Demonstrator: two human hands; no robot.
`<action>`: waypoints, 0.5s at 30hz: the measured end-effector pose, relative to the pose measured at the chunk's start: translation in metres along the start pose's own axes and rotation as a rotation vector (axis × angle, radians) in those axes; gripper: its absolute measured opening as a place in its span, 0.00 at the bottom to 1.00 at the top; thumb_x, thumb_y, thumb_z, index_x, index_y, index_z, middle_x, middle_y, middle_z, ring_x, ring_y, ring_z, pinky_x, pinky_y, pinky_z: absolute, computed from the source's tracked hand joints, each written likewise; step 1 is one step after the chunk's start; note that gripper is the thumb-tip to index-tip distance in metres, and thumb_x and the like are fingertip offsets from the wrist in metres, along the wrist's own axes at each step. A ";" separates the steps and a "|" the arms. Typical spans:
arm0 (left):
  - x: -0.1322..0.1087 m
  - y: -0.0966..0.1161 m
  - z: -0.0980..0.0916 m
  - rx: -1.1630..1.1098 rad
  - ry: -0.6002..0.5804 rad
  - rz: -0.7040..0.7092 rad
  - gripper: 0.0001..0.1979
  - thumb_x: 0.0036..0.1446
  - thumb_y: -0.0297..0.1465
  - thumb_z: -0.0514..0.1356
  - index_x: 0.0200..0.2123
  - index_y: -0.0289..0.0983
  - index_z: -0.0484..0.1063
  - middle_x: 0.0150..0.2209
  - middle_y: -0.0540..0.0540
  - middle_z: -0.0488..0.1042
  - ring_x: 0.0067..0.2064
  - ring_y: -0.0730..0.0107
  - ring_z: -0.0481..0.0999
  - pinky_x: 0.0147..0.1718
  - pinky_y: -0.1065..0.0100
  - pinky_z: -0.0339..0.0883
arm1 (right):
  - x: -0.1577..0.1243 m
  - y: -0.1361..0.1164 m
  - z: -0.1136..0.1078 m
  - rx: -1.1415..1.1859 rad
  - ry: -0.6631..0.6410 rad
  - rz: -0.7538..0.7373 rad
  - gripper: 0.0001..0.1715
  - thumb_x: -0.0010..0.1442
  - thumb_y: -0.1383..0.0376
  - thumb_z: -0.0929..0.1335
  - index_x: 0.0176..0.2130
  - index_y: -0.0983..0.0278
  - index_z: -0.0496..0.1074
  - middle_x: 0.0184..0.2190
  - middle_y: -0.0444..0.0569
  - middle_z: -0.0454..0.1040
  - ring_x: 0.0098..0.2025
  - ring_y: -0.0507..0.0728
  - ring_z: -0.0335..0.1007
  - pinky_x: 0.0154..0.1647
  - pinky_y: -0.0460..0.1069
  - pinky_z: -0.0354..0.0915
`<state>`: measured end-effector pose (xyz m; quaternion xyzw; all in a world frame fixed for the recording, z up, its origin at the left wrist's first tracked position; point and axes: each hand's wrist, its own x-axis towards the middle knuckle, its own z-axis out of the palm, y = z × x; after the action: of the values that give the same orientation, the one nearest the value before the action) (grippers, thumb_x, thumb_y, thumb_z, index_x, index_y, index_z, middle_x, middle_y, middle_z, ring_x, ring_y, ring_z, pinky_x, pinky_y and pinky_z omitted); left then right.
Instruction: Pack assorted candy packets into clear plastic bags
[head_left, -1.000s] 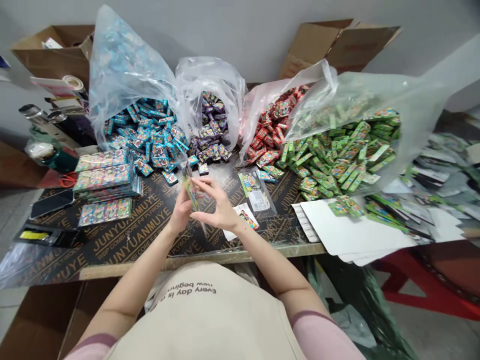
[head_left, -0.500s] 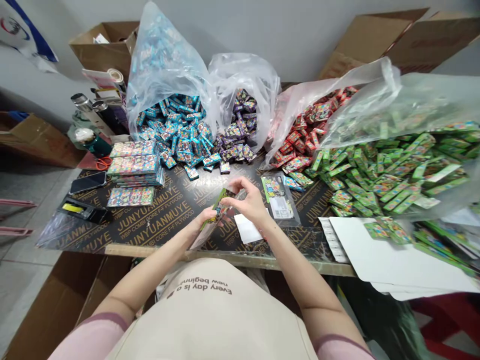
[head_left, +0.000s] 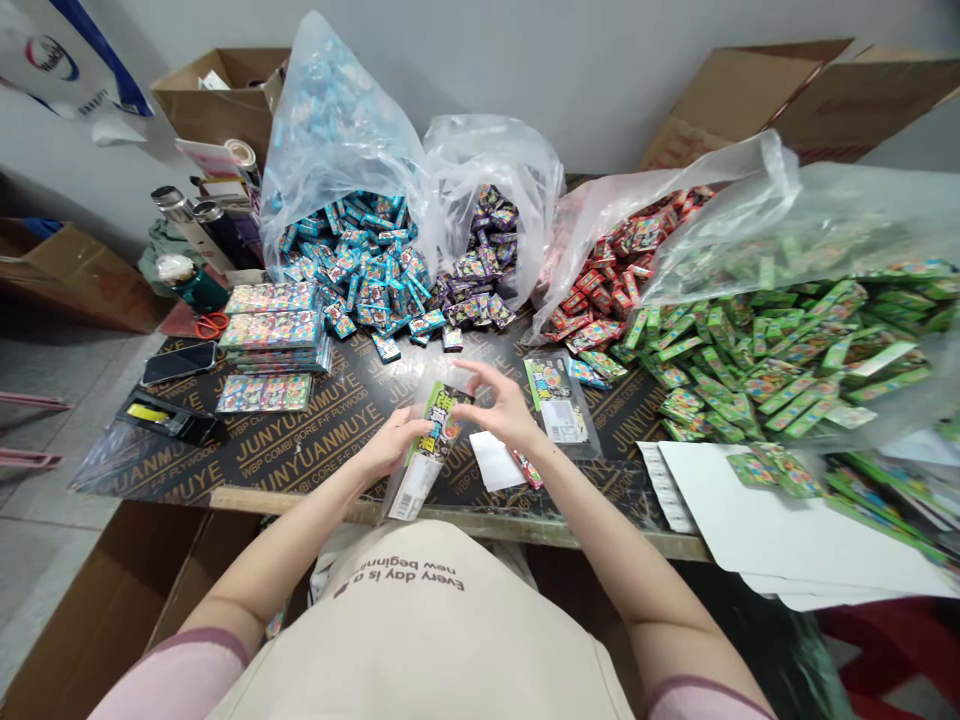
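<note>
The left forearm (head_left: 300,530) and right forearm (head_left: 600,540) reach forward and slant inward from elbows set wide apart, bringing the two bare hands close together in front of the body. The left hand (head_left: 395,440) is closed in a pinch, its thumb laid on top and pointing toward the other hand, the fingers mostly hidden. The right hand (head_left: 502,405) arches with thumb and index finger parted in a loose C, its wrist nearly in line with the forearm.
</note>
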<state>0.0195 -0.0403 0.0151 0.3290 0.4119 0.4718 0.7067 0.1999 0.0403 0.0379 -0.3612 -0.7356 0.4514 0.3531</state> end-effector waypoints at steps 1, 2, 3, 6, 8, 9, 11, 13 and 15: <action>0.001 0.001 0.000 -0.013 0.034 0.008 0.19 0.42 0.37 0.65 0.37 0.31 0.76 0.32 0.44 0.78 0.32 0.65 0.74 0.36 0.67 0.65 | -0.001 0.004 0.003 0.053 0.120 0.050 0.40 0.45 0.54 0.75 0.55 0.59 0.67 0.44 0.49 0.74 0.44 0.58 0.69 0.49 0.54 0.64; 0.003 0.003 -0.001 -0.019 0.062 0.006 0.19 0.42 0.38 0.65 0.36 0.31 0.76 0.31 0.44 0.78 0.31 0.65 0.74 0.35 0.67 0.65 | -0.002 0.008 0.006 0.116 0.178 0.111 0.39 0.44 0.53 0.75 0.54 0.60 0.68 0.44 0.50 0.74 0.44 0.58 0.69 0.48 0.55 0.65; 0.004 0.004 -0.002 -0.016 0.081 0.002 0.18 0.42 0.38 0.64 0.34 0.31 0.76 0.29 0.45 0.77 0.30 0.66 0.73 0.34 0.67 0.64 | -0.004 0.011 0.011 0.194 0.168 0.175 0.37 0.44 0.52 0.75 0.52 0.61 0.70 0.43 0.51 0.74 0.44 0.58 0.70 0.46 0.54 0.66; 0.007 0.004 -0.003 0.088 0.061 0.025 0.17 0.44 0.40 0.63 0.31 0.32 0.75 0.27 0.46 0.76 0.31 0.66 0.72 0.34 0.68 0.64 | -0.011 0.018 0.025 0.419 -0.024 0.336 0.26 0.45 0.51 0.74 0.39 0.64 0.74 0.35 0.49 0.76 0.36 0.57 0.72 0.40 0.53 0.68; 0.008 0.003 -0.004 0.257 0.065 0.091 0.16 0.47 0.42 0.62 0.26 0.33 0.73 0.25 0.48 0.73 0.30 0.68 0.70 0.33 0.70 0.62 | -0.014 0.020 0.031 0.479 -0.015 0.369 0.23 0.46 0.52 0.74 0.35 0.65 0.74 0.31 0.48 0.77 0.33 0.55 0.72 0.39 0.52 0.68; 0.009 0.002 -0.004 0.355 0.090 0.128 0.17 0.49 0.43 0.61 0.23 0.33 0.71 0.23 0.50 0.71 0.28 0.71 0.68 0.30 0.71 0.60 | -0.015 0.020 0.033 0.470 0.034 0.368 0.22 0.46 0.52 0.74 0.34 0.66 0.74 0.30 0.48 0.77 0.32 0.55 0.72 0.39 0.52 0.68; 0.012 0.000 -0.005 0.514 0.169 0.192 0.20 0.50 0.45 0.60 0.18 0.34 0.66 0.18 0.52 0.65 0.24 0.75 0.62 0.25 0.72 0.55 | -0.015 0.018 0.032 0.412 0.137 0.344 0.20 0.46 0.53 0.74 0.33 0.66 0.74 0.31 0.48 0.77 0.32 0.55 0.72 0.38 0.50 0.67; 0.016 -0.003 -0.005 0.564 0.270 0.233 0.23 0.50 0.46 0.59 0.16 0.35 0.62 0.16 0.54 0.60 0.22 0.77 0.57 0.23 0.73 0.52 | -0.016 0.017 0.030 0.406 0.132 0.330 0.20 0.48 0.53 0.73 0.35 0.65 0.74 0.32 0.48 0.77 0.33 0.54 0.72 0.37 0.50 0.67; 0.020 -0.006 -0.006 0.501 0.376 0.258 0.23 0.50 0.47 0.59 0.17 0.35 0.62 0.17 0.54 0.60 0.22 0.77 0.58 0.23 0.73 0.52 | -0.020 0.019 0.028 0.467 -0.042 0.353 0.22 0.47 0.54 0.73 0.40 0.64 0.74 0.33 0.47 0.77 0.32 0.54 0.72 0.35 0.49 0.67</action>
<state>0.0209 -0.0229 0.0013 0.4492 0.5929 0.4941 0.4501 0.1899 0.0179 0.0069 -0.3830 -0.5447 0.6702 0.3276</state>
